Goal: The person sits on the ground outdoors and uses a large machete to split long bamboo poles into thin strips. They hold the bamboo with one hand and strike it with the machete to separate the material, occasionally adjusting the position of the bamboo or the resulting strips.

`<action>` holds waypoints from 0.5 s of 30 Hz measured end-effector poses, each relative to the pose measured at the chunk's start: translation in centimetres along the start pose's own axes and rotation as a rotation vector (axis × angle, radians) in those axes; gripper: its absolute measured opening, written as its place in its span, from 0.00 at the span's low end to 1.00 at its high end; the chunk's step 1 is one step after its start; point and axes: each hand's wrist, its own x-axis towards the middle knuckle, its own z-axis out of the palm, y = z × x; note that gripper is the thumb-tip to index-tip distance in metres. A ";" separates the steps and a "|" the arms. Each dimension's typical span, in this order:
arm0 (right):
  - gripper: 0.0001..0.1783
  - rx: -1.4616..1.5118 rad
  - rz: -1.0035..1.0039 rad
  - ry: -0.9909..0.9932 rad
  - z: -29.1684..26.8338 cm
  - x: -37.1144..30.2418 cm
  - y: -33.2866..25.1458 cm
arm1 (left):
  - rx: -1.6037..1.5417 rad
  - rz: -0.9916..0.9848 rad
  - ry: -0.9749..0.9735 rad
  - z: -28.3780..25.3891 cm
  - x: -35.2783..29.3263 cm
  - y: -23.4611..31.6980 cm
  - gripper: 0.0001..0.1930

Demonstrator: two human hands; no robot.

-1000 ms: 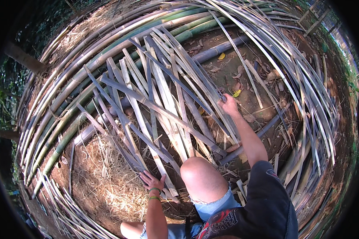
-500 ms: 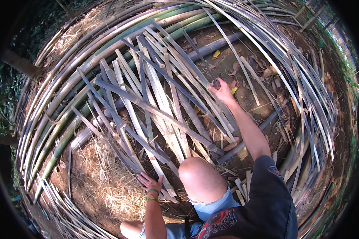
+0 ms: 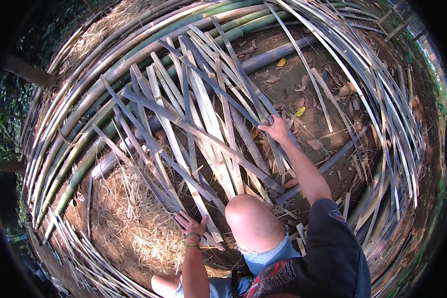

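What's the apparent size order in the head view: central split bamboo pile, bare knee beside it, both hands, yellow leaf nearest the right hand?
1. Split bamboo pile
2. Bare knee
3. Left hand and right hand: too alike to rank
4. Yellow leaf

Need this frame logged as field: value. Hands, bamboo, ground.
Left hand: fingers spread, at the near ends of some strips
Left wrist: two bands
Right hand: fingers bent, at the right side of the spread strips; exact grip unclear
Strips: split bamboo, grey and pale, many roughly side by side, some crossing on top
Poles: long bamboo, some green, lying at the far side
Ground: brown soil; straw at left, dry leaves and a yellow leaf at right
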 end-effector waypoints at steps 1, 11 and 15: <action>0.28 0.031 -0.055 0.046 0.0 0.0 -0.2 | -0.010 0.003 0.005 0.1 0.0 -0.2 0.70; 0.20 0.070 -0.080 0.121 0.3 -3.6 -1.5 | 0.013 -0.029 -0.034 -0.3 0.0 0.6 0.70; 0.19 0.050 -0.013 0.038 2.7 -7.7 -3.7 | 0.054 -0.067 -0.068 -0.7 0.0 0.9 0.70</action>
